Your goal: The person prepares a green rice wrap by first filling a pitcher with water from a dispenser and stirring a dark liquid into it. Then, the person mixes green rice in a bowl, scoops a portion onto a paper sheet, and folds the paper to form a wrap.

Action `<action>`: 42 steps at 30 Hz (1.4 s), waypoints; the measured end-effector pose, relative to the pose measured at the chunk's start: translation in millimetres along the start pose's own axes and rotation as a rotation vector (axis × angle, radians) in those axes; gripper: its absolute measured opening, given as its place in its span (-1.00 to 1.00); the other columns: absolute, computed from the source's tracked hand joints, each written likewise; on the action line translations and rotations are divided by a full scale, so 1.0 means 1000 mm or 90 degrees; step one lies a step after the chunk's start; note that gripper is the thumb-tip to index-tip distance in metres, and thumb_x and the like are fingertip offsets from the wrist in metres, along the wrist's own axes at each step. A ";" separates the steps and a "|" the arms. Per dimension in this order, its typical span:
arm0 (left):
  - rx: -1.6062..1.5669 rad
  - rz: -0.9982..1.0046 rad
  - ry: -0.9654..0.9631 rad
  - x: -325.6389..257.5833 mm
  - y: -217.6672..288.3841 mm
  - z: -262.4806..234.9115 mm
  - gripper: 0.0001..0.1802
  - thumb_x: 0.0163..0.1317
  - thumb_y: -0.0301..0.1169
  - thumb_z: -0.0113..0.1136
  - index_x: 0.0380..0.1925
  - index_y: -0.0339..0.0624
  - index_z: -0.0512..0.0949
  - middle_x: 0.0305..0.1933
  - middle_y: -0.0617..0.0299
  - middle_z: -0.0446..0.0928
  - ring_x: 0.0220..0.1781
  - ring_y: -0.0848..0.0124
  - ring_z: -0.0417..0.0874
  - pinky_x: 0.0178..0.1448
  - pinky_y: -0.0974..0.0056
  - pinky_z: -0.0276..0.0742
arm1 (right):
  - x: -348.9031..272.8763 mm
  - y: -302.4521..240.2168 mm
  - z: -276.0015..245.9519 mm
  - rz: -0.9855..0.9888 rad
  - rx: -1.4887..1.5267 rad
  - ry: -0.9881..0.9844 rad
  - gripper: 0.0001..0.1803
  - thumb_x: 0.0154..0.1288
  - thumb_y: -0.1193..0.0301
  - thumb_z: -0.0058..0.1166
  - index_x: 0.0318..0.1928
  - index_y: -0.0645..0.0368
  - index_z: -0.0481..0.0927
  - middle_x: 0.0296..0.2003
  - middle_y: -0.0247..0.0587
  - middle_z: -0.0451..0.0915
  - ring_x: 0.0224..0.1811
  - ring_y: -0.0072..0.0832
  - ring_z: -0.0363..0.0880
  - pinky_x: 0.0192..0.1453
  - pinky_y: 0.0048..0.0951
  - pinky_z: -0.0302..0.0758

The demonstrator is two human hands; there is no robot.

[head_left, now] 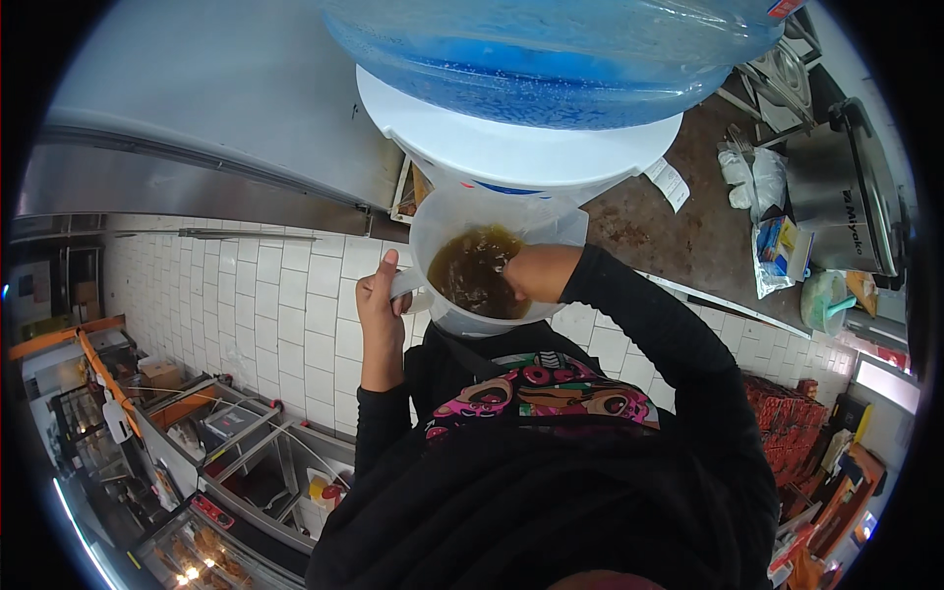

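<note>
Head view: pitcher (482,265) of clear plastic sits at chest height, right under the white water dispenser (511,147), so its open mouth lies below the dispenser's front.
Contents: brown liquid fills the lower part of the pitcher, well below the rim.
Left hand (382,305): clenched around the pitcher's handle, thumb raised along it, bearing the weight from the side and keeping the vessel level.
Right hand (536,270): set at the pitcher's far rim; the fingers are hidden behind the wall and the liquid, so I cannot tell whether it grips, presses or reaches for something at the dispenser.
Blue water bottle (560,59): upended on the dispenser, directly above the pitcher.
Apron (541,388): bright patterned bib over black sleeves, just beneath the pitcher.
Surroundings: white tiled wall (285,315) to the left; a brown counter (688,236) to the right carries bags and a steel cooker (846,197), well apart from the hands.
</note>
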State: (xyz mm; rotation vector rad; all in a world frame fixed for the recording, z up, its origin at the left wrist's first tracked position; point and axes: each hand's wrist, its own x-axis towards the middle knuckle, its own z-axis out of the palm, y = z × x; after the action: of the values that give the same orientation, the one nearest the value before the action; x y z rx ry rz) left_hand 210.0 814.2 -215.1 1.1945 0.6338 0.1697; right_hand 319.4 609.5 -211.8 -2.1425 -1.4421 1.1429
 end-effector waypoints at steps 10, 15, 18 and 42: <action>0.006 0.009 -0.016 0.001 -0.001 0.001 -0.48 0.18 -0.22 0.08 -0.93 0.00 0.22 -0.91 0.44 0.09 -0.87 0.64 0.03 -0.71 0.45 -0.17 | -0.002 0.004 0.011 0.034 -0.046 0.142 -0.90 0.09 0.48 -0.05 -0.42 0.28 0.42 -0.51 -0.08 0.56 -0.37 -0.13 0.54 -0.29 -0.23 0.45; 0.012 0.006 -0.013 -0.001 -0.002 0.001 -0.48 0.18 -0.22 0.08 -0.93 0.00 0.22 -0.91 0.44 0.08 -0.88 0.63 0.03 -0.72 0.45 -0.16 | -0.001 0.000 0.012 -0.037 0.067 0.082 -0.93 0.04 0.53 -0.03 -0.43 0.28 0.45 -0.51 -0.10 0.56 -0.34 -0.17 0.56 -0.27 -0.26 0.46; 0.014 0.007 -0.011 0.000 -0.003 0.001 -0.48 0.18 -0.21 0.09 -0.94 0.00 0.23 -0.91 0.44 0.08 -0.88 0.62 0.04 -0.72 0.44 -0.15 | 0.004 0.009 0.014 -0.022 0.056 0.133 -0.93 -0.01 0.54 0.01 -0.45 0.29 0.48 -0.53 -0.05 0.56 -0.34 -0.15 0.56 -0.26 -0.24 0.47; 0.029 0.003 -0.006 -0.002 -0.002 0.003 -0.47 0.17 -0.16 0.10 -0.93 0.01 0.22 -0.92 0.44 0.08 -0.87 0.62 0.05 -0.72 0.44 -0.15 | -0.004 0.000 0.013 0.022 -0.088 0.160 -0.89 0.03 0.50 0.01 -0.47 0.30 0.43 -0.55 0.00 0.53 -0.39 -0.10 0.55 -0.32 -0.19 0.45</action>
State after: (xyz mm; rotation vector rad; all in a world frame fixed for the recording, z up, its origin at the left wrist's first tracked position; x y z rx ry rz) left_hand 209.4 809.6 -215.4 1.2406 0.6299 0.1542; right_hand 308.9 604.3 -217.8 -2.3154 -1.4106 0.7703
